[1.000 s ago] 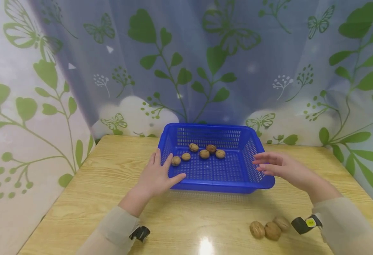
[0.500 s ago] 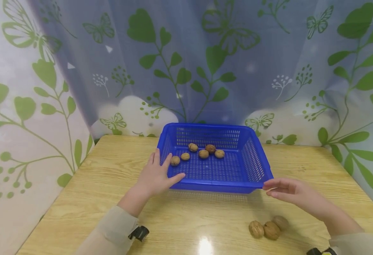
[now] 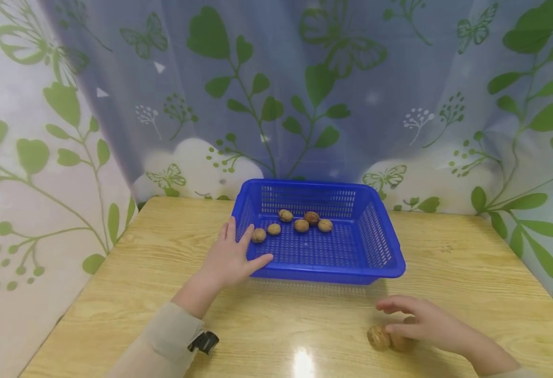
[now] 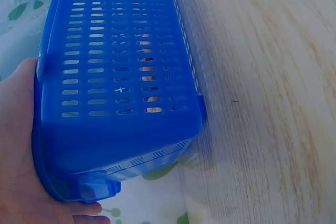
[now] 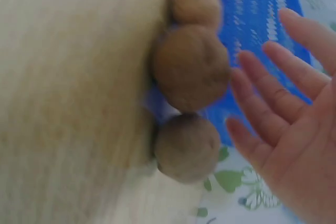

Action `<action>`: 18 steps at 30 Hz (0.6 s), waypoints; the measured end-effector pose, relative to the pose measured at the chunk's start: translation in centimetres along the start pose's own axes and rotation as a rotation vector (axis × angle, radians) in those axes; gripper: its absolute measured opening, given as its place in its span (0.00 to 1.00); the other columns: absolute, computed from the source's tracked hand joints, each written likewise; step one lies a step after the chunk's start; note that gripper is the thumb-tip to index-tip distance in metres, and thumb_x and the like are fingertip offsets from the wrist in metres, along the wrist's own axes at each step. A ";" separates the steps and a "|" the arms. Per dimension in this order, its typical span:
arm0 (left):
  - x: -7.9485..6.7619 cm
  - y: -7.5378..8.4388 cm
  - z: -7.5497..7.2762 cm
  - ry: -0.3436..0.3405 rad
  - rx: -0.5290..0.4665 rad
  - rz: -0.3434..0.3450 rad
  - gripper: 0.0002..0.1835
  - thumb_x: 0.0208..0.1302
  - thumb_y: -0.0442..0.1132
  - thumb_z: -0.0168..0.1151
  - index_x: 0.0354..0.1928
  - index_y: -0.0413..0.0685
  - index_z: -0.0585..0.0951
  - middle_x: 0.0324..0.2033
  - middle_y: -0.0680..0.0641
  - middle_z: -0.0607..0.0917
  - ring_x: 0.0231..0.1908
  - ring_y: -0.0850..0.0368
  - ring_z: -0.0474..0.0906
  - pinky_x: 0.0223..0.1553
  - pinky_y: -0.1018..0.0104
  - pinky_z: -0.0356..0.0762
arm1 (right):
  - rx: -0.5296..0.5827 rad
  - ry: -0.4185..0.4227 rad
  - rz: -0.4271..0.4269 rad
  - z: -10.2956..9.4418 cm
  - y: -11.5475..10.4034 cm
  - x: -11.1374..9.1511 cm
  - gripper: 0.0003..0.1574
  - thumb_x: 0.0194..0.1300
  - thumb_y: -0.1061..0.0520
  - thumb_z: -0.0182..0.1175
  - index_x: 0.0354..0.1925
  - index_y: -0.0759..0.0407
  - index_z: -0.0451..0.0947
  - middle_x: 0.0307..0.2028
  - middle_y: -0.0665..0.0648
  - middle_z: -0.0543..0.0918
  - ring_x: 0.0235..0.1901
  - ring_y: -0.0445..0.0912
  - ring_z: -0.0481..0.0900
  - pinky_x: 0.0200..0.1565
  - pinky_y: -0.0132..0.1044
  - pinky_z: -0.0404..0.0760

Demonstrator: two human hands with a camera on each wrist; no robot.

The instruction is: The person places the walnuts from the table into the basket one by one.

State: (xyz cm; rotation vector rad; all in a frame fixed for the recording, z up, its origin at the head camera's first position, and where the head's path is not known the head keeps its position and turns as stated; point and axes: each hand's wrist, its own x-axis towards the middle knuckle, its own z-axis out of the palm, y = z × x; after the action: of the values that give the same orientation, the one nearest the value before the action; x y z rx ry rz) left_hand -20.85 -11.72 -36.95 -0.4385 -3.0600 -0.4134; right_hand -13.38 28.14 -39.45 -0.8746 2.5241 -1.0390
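A blue plastic basket (image 3: 323, 274) with slotted walls stands on the table, several walnuts (image 3: 301, 226) lying loose on its floor. Spread over its left front corner, my left hand (image 3: 226, 262) rests on the rim with fingers extended. The left wrist view has that hand (image 4: 16, 145) along the rim at the left edge. In front of the basket on the right, my right hand (image 3: 429, 323) hovers over a small group of walnuts (image 3: 378, 337), partly covering them. Seen from the right wrist, three walnuts (image 5: 191, 69) sit in a row beside the spread fingers of the hand.
The light wooden table (image 3: 129, 315) runs back to a curtain (image 3: 276, 89) printed with leaves and butterflies. A similar pale sheet (image 3: 30, 220) hangs along the left side. The basket stands near the table's back edge.
My right hand has come away from the basket's right side, moving down and toward me to the loose walnuts. My left hand has stayed on the basket, which has not moved.
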 end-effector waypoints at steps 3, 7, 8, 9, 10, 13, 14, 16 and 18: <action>0.0 0.2 -0.1 -0.001 -0.006 0.003 0.50 0.58 0.74 0.42 0.72 0.45 0.55 0.68 0.27 0.42 0.67 0.31 0.40 0.62 0.41 0.53 | -0.140 -0.014 -0.026 1.0 0.2 0.3 0.29 0.61 0.47 0.62 0.53 0.64 0.74 0.49 0.59 0.80 0.48 0.46 0.77 0.45 0.43 0.77; 0.0 0.2 -0.2 -0.007 -0.002 0.007 0.50 0.58 0.74 0.41 0.72 0.44 0.54 0.68 0.27 0.42 0.67 0.31 0.40 0.62 0.41 0.52 | -0.264 -0.018 -0.038 1.8 0.4 0.7 0.28 0.58 0.45 0.65 0.50 0.63 0.77 0.47 0.56 0.81 0.47 0.46 0.77 0.47 0.43 0.76; 0.0 0.2 -0.2 -0.010 0.000 0.009 0.50 0.58 0.74 0.41 0.72 0.44 0.54 0.68 0.27 0.42 0.67 0.31 0.40 0.62 0.41 0.52 | -0.279 -0.016 -0.046 1.9 0.4 0.7 0.28 0.57 0.46 0.65 0.49 0.63 0.77 0.46 0.56 0.82 0.47 0.46 0.77 0.46 0.43 0.76; 0.0 0.2 -0.2 -0.011 0.004 0.010 0.50 0.58 0.75 0.40 0.72 0.45 0.54 0.68 0.27 0.42 0.67 0.31 0.40 0.62 0.42 0.51 | -0.283 -0.017 -0.051 1.9 0.5 0.7 0.27 0.56 0.47 0.66 0.49 0.63 0.78 0.45 0.55 0.82 0.46 0.46 0.78 0.46 0.42 0.76; 0.1 0.2 -0.2 -0.013 0.006 0.011 0.51 0.58 0.75 0.40 0.72 0.45 0.54 0.68 0.27 0.42 0.67 0.31 0.40 0.62 0.42 0.51 | -0.280 -0.021 -0.057 2.0 0.5 0.7 0.26 0.56 0.48 0.67 0.48 0.63 0.78 0.45 0.55 0.82 0.46 0.45 0.78 0.45 0.41 0.77; 0.1 0.2 -0.1 -0.009 0.005 0.011 0.50 0.58 0.75 0.40 0.72 0.45 0.54 0.68 0.27 0.42 0.67 0.31 0.40 0.63 0.42 0.51 | -0.274 -0.022 -0.081 2.1 0.7 0.6 0.24 0.55 0.51 0.68 0.46 0.62 0.79 0.43 0.54 0.82 0.44 0.42 0.78 0.44 0.39 0.77; 0.1 0.1 -0.1 -0.007 0.002 0.011 0.50 0.58 0.75 0.41 0.72 0.45 0.54 0.68 0.27 0.42 0.67 0.31 0.40 0.63 0.42 0.51 | -0.267 -0.024 -0.078 2.1 0.7 0.6 0.23 0.54 0.51 0.68 0.46 0.62 0.79 0.43 0.53 0.82 0.43 0.40 0.77 0.43 0.38 0.77; 0.1 0.1 0.0 -0.003 -0.001 0.010 0.50 0.58 0.75 0.41 0.72 0.45 0.54 0.68 0.27 0.42 0.67 0.31 0.40 0.63 0.42 0.51 | -0.239 -0.028 -0.078 2.1 0.7 0.7 0.23 0.54 0.52 0.68 0.46 0.62 0.78 0.42 0.52 0.82 0.41 0.38 0.77 0.41 0.37 0.78; 0.0 0.0 0.1 0.001 -0.003 0.011 0.50 0.57 0.75 0.41 0.71 0.44 0.55 0.68 0.27 0.42 0.67 0.31 0.40 0.63 0.42 0.51 | -0.221 -0.023 -0.086 2.3 0.8 0.7 0.23 0.54 0.54 0.69 0.46 0.63 0.78 0.40 0.51 0.82 0.40 0.36 0.76 0.39 0.35 0.78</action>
State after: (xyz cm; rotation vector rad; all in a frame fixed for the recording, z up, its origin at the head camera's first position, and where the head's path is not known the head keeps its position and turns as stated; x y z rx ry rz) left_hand -20.85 -11.69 -37.02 -0.4546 -3.0547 -0.4181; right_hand -13.28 26.89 -41.63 -1.0565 2.6384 -0.7783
